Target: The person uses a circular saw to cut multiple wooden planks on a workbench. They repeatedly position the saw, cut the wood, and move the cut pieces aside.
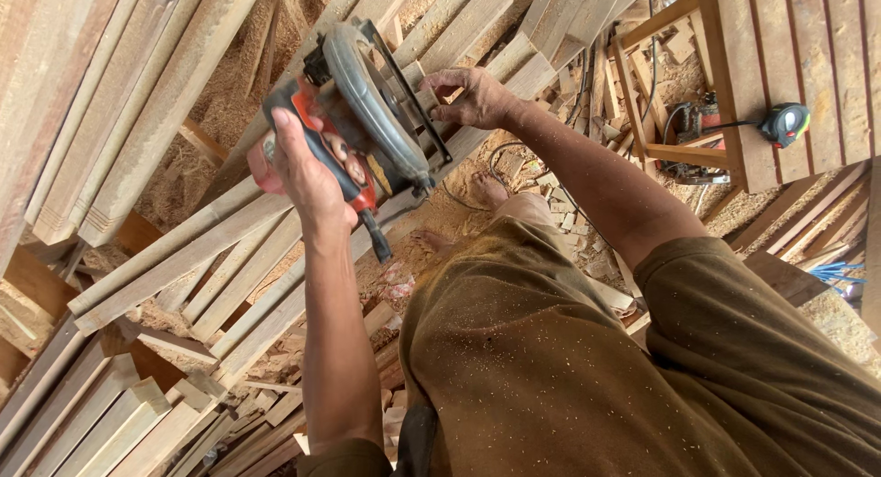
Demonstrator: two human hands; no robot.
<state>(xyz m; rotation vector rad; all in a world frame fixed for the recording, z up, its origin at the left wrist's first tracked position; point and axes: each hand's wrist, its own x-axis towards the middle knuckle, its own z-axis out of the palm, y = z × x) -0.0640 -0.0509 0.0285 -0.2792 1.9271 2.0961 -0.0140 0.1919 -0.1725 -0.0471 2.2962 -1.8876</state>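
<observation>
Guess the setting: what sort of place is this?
Probably a woodworking shop or timber yard: cut planks stacked all around, sawdust on the floor, and a circular saw gripped in one hand.

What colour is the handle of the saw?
The circular saw has a red and black handle, gripped by one hand. The head view shows it best.

The saw [367,119] hides its own blade behind the grey guard, and its red grip is mostly covered by the left hand [307,169]. The right hand's [468,96] fingertips vanish behind the saw's base plate. Planks [138,73] at 10 o'clock run off the top and left edges. The desk [798,55] at 2 o'clock is cut by the top edge. The tool [693,133] beneath it is half hidden by the frame.
</observation>
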